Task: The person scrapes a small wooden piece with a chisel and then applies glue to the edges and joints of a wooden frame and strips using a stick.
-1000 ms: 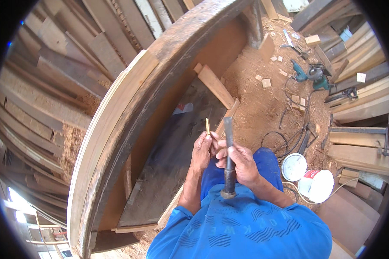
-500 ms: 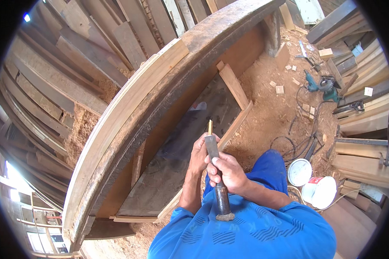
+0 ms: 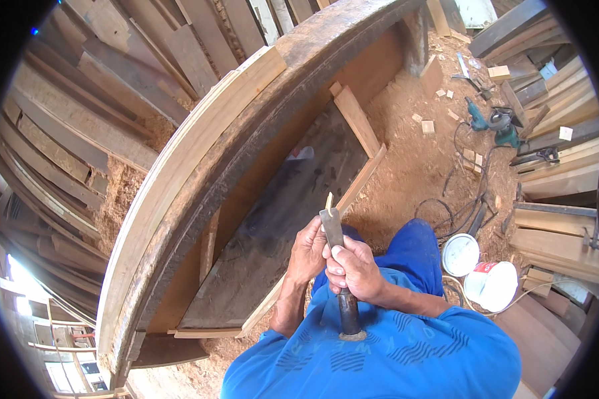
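My right hand (image 3: pixel 355 267) is wrapped round a chisel, its flat grey blade (image 3: pixel 333 229) pointing away from me. The dark chisel handle (image 3: pixel 348 314) runs back to my blue shirt, and its pale worn end lies close to the fabric. My left hand (image 3: pixel 306 251) is closed beside the blade on a thin wooden stick (image 3: pixel 329 201). Only the stick's pale tip shows past the blade's edge; the rest is hidden behind chisel and fingers. Both hands are close together in front of my chest.
A large curved timber beam (image 3: pixel 180 193) arches across the left. Below it lies a dark board (image 3: pixel 246 266) framed with wood strips. On the sawdust-covered floor to the right are a green power tool (image 3: pixel 506 126) with a cord, wood offcuts (image 3: pixel 428 127) and white buckets (image 3: pixel 491 286).
The chisel and my right hand have shifted slightly right and toward me. The stick's tip now leans to the right, with less of it showing past the blade.
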### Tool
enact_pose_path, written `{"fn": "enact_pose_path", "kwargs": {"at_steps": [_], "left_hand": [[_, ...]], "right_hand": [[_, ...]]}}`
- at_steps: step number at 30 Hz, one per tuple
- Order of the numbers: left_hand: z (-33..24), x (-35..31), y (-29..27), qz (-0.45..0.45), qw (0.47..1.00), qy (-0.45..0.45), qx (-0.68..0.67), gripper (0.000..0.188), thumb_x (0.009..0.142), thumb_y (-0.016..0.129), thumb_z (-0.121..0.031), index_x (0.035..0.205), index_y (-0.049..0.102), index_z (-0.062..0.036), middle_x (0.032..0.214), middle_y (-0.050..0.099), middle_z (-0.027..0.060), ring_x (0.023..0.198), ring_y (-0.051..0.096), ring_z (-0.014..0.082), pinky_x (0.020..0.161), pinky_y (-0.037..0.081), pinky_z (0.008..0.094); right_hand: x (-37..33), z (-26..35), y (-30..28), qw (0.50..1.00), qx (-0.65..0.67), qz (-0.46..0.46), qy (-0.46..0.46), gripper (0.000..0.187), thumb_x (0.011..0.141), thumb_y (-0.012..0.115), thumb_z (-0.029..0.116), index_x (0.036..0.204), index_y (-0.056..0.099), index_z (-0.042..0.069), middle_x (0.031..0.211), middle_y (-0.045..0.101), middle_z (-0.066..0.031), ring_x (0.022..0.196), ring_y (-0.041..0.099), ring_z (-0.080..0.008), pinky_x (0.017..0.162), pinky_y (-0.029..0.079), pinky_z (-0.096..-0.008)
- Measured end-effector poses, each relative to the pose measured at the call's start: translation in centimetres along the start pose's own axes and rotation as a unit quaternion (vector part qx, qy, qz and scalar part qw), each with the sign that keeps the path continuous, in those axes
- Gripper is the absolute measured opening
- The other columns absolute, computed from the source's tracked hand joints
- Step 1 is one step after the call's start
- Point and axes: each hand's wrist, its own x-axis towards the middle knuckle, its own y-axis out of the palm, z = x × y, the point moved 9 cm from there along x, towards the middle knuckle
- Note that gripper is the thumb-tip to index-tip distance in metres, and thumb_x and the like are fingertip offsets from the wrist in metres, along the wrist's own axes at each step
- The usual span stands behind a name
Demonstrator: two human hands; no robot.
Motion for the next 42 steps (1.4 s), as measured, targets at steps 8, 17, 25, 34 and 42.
{"fn": "enact_pose_path", "kwargs": {"at_steps": [8, 17, 25, 34, 42], "left_hand": [[12.3, -10.0, 2.4, 0.074, 0.968, -0.228, -0.075, 0.027, 0.109, 0.045, -0.023, 0.098, 0.065, -0.0084, 0.067, 0.046, -0.0044, 0.061, 0.043, 0.0071, 0.057, 0.039, 0.0245], [2.4, -1.1, 2.0, 0.123, 0.934, -0.084, -0.325, 0.034, 0.106, 0.05, -0.032, 0.095, 0.063, -0.0015, 0.056, 0.043, -0.0034, 0.046, 0.034, 0.0067, 0.044, 0.027, 0.0235], [3.5, -2.5, 4.0, 0.149, 0.914, -0.115, -0.358, 0.041, 0.107, 0.047, -0.035, 0.102, 0.065, 0.001, 0.059, 0.048, 0.0006, 0.05, 0.037, 0.0085, 0.048, 0.031, 0.0242], [6.3, -0.7, 2.0, 0.039, 0.915, -0.129, -0.38, 0.018, 0.107, 0.053, -0.021, 0.105, 0.061, -0.0057, 0.073, 0.061, 0.0014, 0.058, 0.057, 0.0089, 0.053, 0.045, 0.0228], [5.4, 1.4, 0.1, 0.027, 0.982, -0.066, -0.177, 0.024, 0.109, 0.047, -0.017, 0.12, 0.062, -0.0017, 0.087, 0.061, -0.0033, 0.076, 0.053, 0.0039, 0.069, 0.047, 0.0213]], "right_hand": [[-5.1, 9.9, -2.2, 0.982, -0.041, -0.072, -0.172, 0.019, 0.106, 0.045, 0.023, 0.101, 0.049, 0.006, 0.064, 0.041, 0.0022, 0.048, 0.041, -0.0073, 0.047, 0.044, -0.0271], [2.1, 7.5, -4.6, 0.961, -0.181, -0.096, -0.187, 0.019, 0.098, 0.065, 0.013, 0.11, 0.067, -0.002, 0.078, 0.063, -0.0007, 0.055, 0.055, -0.0039, 0.049, 0.046, -0.0215], [2.6, 6.5, -3.9, 0.964, -0.204, -0.025, -0.169, 0.015, 0.099, 0.063, 0.011, 0.098, 0.068, -0.003, 0.069, 0.06, -0.0036, 0.056, 0.056, -0.0062, 0.049, 0.044, -0.0226], [2.4, 4.9, -6.0, 0.965, -0.128, -0.133, -0.187, 0.038, 0.108, 0.042, 0.024, 0.133, 0.045, -0.005, 0.088, 0.064, -0.0097, 0.056, 0.054, -0.0086, 0.051, 0.049, -0.024], [2.4, -0.5, -1.5, 0.999, 0.016, -0.011, -0.043, 0.028, 0.107, 0.048, 0.03, 0.113, 0.052, 0.002, 0.083, 0.066, -0.0121, 0.051, 0.059, -0.013, 0.048, 0.053, -0.0271]]}}
